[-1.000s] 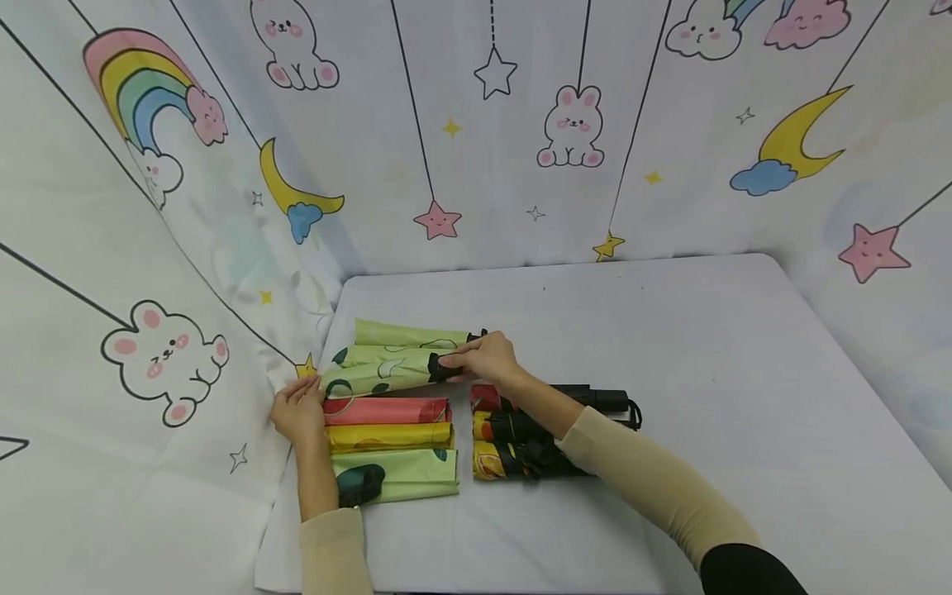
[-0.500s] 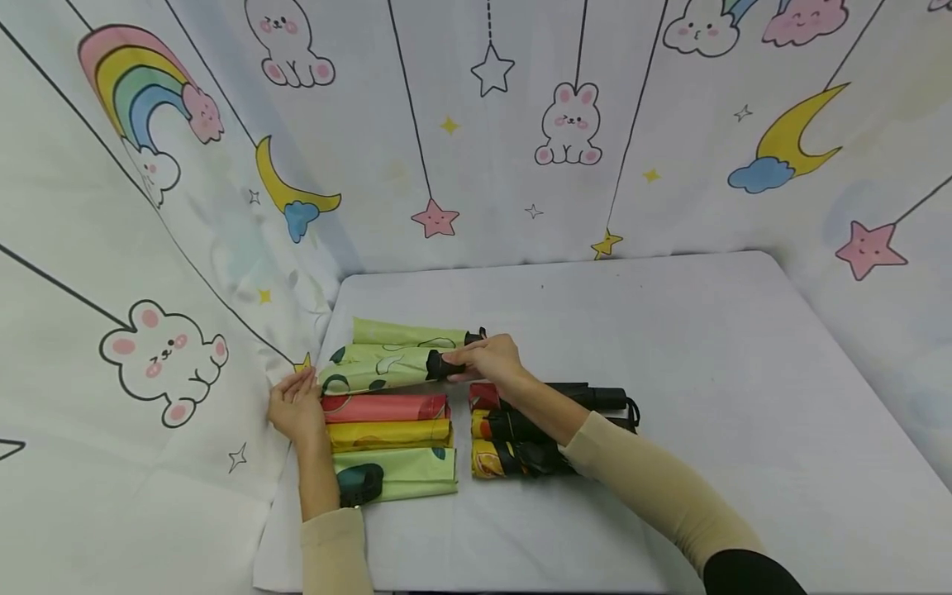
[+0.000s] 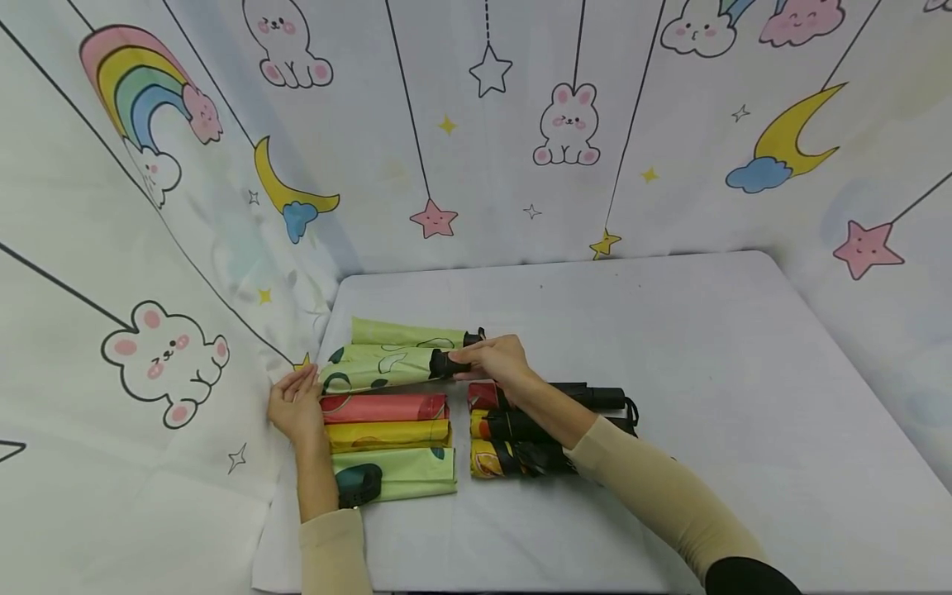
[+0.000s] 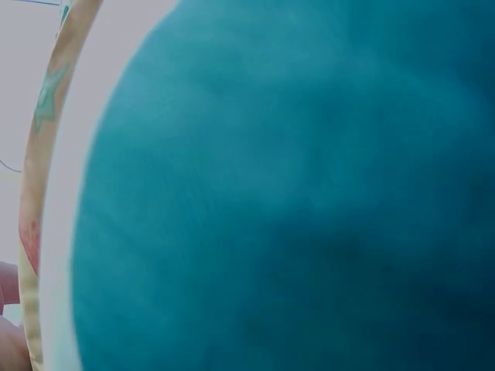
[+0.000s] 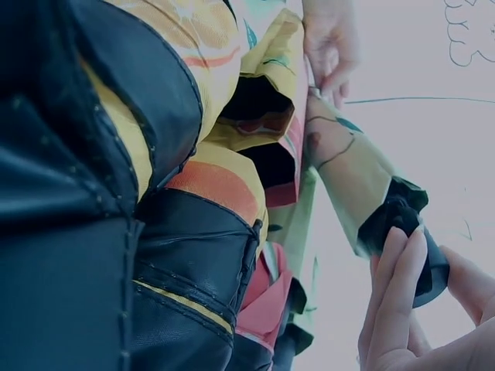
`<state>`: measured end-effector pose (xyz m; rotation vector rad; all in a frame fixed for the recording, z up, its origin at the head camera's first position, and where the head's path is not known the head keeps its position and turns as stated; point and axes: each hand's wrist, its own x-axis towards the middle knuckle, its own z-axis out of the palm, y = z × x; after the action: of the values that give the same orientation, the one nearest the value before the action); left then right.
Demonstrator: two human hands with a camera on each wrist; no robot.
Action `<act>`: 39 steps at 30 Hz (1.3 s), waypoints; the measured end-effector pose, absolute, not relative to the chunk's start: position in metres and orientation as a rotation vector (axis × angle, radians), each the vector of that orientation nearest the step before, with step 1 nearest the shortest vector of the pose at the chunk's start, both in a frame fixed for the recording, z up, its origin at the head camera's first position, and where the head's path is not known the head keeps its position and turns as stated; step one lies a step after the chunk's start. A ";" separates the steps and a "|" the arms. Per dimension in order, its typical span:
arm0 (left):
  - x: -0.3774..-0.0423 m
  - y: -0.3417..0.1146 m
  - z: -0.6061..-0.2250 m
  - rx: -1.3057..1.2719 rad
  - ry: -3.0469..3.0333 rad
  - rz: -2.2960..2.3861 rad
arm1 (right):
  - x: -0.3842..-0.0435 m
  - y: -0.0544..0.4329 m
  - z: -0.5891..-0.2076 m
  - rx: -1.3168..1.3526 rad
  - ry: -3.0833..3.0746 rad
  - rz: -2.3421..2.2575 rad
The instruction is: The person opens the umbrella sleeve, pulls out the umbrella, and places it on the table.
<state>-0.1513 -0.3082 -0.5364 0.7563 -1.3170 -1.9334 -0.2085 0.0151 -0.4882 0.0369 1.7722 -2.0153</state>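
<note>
A folded umbrella in a light green sleeve with leaf drawings (image 3: pixel 379 369) lies slantwise at the left of the table. My right hand (image 3: pixel 497 361) pinches its black handle (image 5: pixel 421 270), which sticks out of the sleeve's mouth. At the opposite end, the fingers of my left hand (image 3: pixel 296 409) pinch the sleeve's tip. Just behind lies another green-sleeved umbrella (image 3: pixel 405 332) with a black end. Red (image 3: pixel 387 408), yellow (image 3: pixel 390 435) and green sleeves (image 3: pixel 416 473) lie stacked in a row nearer me. Blurred teal fills most of the left wrist view.
Black folded umbrellas with red (image 3: pixel 483 397) and yellow prints (image 3: pixel 485 459) lie side by side under my right forearm. A dark teal rounded object (image 3: pixel 359 485) at my left wrist overlaps the near green sleeve. A printed cloth wall (image 3: pixel 506 182) borders the white table (image 3: pixel 714 397).
My right hand has shifted slightly to the right with the black handle, more of which shows. My left hand stays at the sleeve's tip.
</note>
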 end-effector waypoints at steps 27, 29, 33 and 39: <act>-0.150 -0.310 -0.537 0.756 -1.311 -1.912 | -0.213 0.039 -0.488 0.036 1.854 -1.977; -0.150 -0.310 -0.538 0.749 -1.309 -1.911 | -0.213 0.041 -0.488 0.036 1.857 -1.973; -0.149 -0.310 -0.539 0.744 -1.303 -1.905 | -0.213 0.046 -0.487 0.031 1.863 -1.965; -0.149 -0.310 -0.539 0.742 -1.306 -1.903 | -0.213 0.054 -0.486 0.016 1.874 -1.960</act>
<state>-0.1489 -0.3103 -0.5394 0.7417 -1.3063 -1.9031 -0.2134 0.0542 -0.4861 0.0157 1.8737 -1.9603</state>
